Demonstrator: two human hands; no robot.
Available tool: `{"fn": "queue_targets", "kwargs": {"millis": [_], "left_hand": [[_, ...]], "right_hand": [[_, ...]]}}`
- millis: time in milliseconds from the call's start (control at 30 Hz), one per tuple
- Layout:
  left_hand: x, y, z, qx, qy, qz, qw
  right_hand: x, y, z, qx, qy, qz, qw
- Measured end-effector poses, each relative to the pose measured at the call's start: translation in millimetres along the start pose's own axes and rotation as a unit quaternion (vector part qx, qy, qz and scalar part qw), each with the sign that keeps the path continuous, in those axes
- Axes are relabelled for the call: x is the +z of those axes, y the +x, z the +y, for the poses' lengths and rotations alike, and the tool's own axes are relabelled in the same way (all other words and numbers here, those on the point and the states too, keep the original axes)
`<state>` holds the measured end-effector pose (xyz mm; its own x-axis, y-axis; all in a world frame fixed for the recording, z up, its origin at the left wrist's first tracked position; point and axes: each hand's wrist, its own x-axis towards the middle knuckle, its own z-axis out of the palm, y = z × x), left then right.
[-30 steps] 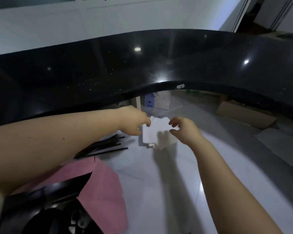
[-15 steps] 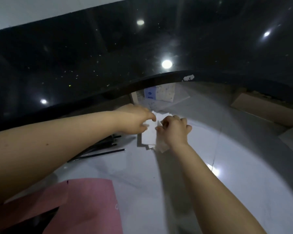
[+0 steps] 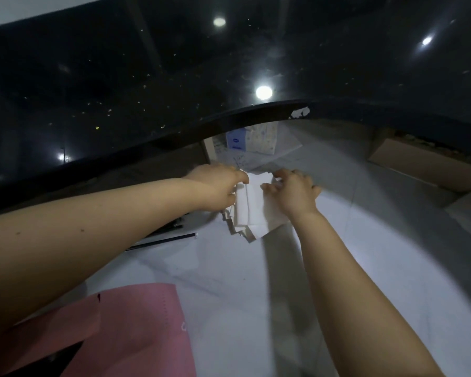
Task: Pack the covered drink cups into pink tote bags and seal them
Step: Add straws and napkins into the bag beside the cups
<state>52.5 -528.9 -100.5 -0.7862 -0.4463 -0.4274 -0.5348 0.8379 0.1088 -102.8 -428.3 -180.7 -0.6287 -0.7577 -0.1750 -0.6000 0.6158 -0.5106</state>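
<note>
A pink tote bag (image 3: pixel 136 330) of smooth fabric, with a dotted stitch line down one panel. It lies well short of the fingertips of the left hand (image 3: pixel 215 189) and right hand (image 3: pixel 294 193), nearer the person, under the left forearm.

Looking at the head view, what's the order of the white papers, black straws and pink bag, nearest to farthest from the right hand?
1. White papers, touching the right hand.
2. Black straws, further left.
3. Pink bag, bottom left.
</note>
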Motion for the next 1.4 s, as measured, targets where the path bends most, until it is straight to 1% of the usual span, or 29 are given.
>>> {"fn": "queue_targets", "kwargs": {"millis": [67,167,367,500,600,667,733,800,867,933,967,1100,1200,1333,1400], "left_hand": [[0,0,0,-0.004,-0.003,0.004,1.0],[1,1,-2,-0.006,-0.013,0.014,1.0],[3,2,-6,-0.011,-0.029,0.033,0.999],[5,1,-7,-0.015,-0.039,0.036,0.998],[5,1,-5,-0.015,-0.04,0.037,0.998],[5,0,-4,-0.013,-0.033,0.038,0.999],[3,-2,-2,-0.014,-0.019,0.034,0.999],[-2,-5,-1,-0.011,0.004,0.027,1.0],[-7,-10,0,-0.003,0.02,0.022,1.0],[-14,-19,3,0.01,0.027,0.02,0.999],[-17,-24,4,0.015,0.03,0.024,0.999],[-34,-57,10,0.02,0.075,0.048,0.996],[-47,-88,14,0.02,0.115,0.081,0.99],[-59,-131,18,0.003,0.221,0.133,0.966],[-61,-155,20,-0.006,0.256,0.157,0.954]], "right_hand": [[4,-1,0,0.001,0.001,0.006,1.0],[8,-8,4,-0.009,0.031,0.05,0.998],[14,-24,9,-0.087,0.017,0.129,0.988],[18,-27,12,-0.102,0.049,0.151,0.982],[17,-25,11,-0.098,0.087,0.129,0.983],[14,-23,10,-0.111,0.11,0.105,0.982],[9,-22,9,-0.121,0.144,0.062,0.98],[3,-23,6,-0.087,0.178,0.003,0.98],[-4,-26,3,-0.032,0.162,-0.068,0.984],[-11,-29,0,-0.027,0.119,-0.116,0.986],[-14,-31,-3,-0.039,0.11,-0.116,0.986],[-35,-51,-20,-0.105,0.158,-0.062,0.98],[-57,-70,-36,-0.144,0.197,-0.02,0.97],[-84,-99,-57,-0.2,0.162,0.022,0.966],[-95,-116,-69,-0.221,0.147,0.045,0.963]]}}
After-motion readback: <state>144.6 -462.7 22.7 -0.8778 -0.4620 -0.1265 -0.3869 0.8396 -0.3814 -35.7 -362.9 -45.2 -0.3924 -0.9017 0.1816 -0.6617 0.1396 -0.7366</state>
